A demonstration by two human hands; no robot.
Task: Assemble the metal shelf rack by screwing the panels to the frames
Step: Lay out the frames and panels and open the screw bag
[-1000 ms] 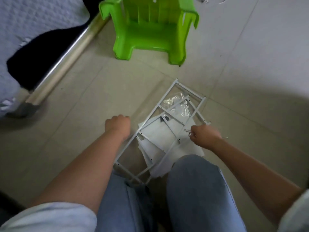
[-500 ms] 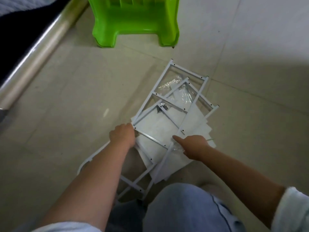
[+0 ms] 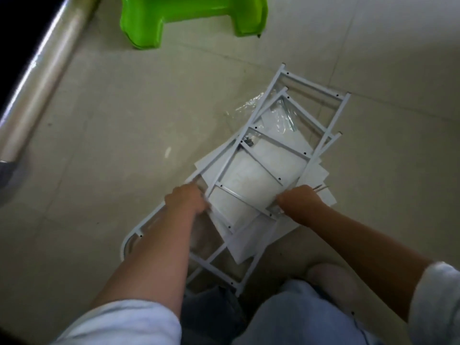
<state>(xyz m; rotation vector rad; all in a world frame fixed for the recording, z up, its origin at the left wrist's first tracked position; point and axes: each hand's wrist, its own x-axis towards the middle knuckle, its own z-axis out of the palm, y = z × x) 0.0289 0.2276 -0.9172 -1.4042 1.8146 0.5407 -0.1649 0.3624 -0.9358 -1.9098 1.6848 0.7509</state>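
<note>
**Shelf rack parts on tiled floor, both hands at the frames**

Setting: pale tiled floor [image 3: 104, 135], seen from above. Metal rail of a bed [image 3: 37, 78] runs along the upper left edge. Green plastic stool [image 3: 189, 16] stands at the top, well apart from the work.

Item 1: white metal frames [image 3: 268, 143], ladder-shaped, two or more stacked crosswise and overlapping, lying flat on the floor in the centre. Small screw holes show along the bars.

Item 2: white flat panels [image 3: 251, 185], stacked loosely under the frames, corners fanned out at different angles.

Item 3: clear plastic bag [image 3: 246, 105], crumpled, beneath the far end of the frames. Contents cannot be told.

Item 4: left hand [image 3: 185, 199], at the left side bar of a frame, fingers curled toward it; motion blur leaves the grip itself unclear.

Item 5: right hand [image 3: 297, 202], fingers curled round the right side bar of a frame near a crossbar. A thin metal piece [image 3: 321, 187] shows just beside its knuckles; whether it is held cannot be told.

Item 6: knees in blue jeans [image 3: 293, 317], at the lower edge, just beside the near end of the frames.
</note>
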